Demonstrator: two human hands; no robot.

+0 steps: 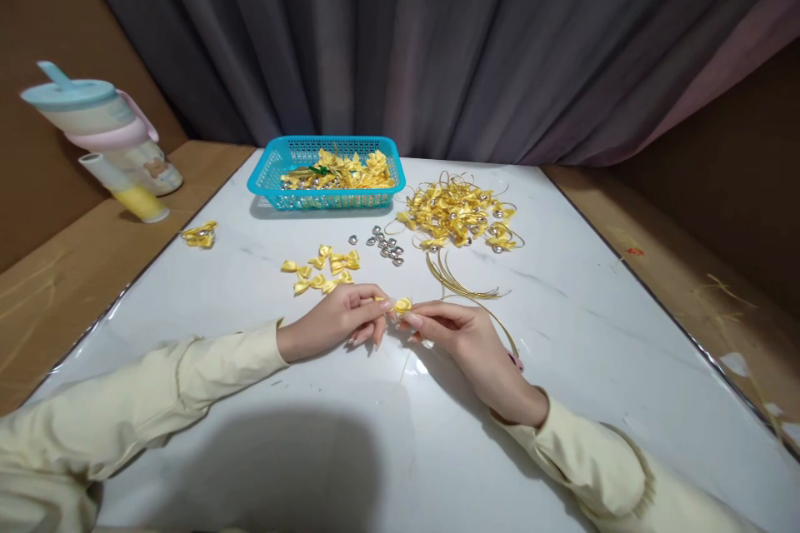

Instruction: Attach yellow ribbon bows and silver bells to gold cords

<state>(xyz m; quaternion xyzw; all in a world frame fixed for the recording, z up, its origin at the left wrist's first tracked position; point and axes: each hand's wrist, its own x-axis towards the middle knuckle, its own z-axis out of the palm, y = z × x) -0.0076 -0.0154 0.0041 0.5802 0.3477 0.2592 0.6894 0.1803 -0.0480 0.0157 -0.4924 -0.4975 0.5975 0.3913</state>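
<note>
Between my two hands is a small yellow ribbon bow, pinched from both sides above the table. My left hand grips its left end between thumb and forefinger. On the other side, my right hand pinches the bow's right end, and a gold cord trails past that hand. Just beyond my left hand lie several loose yellow bows. Silver bells are scattered past the bows. A bundle of gold cords rests beyond my right hand.
A blue basket of bows and bells stands at the back. Right of it is a heap of yellow bows with bells and cords. A bow bunch lies far left, near a tumbler and a yellow-and-white tube.
</note>
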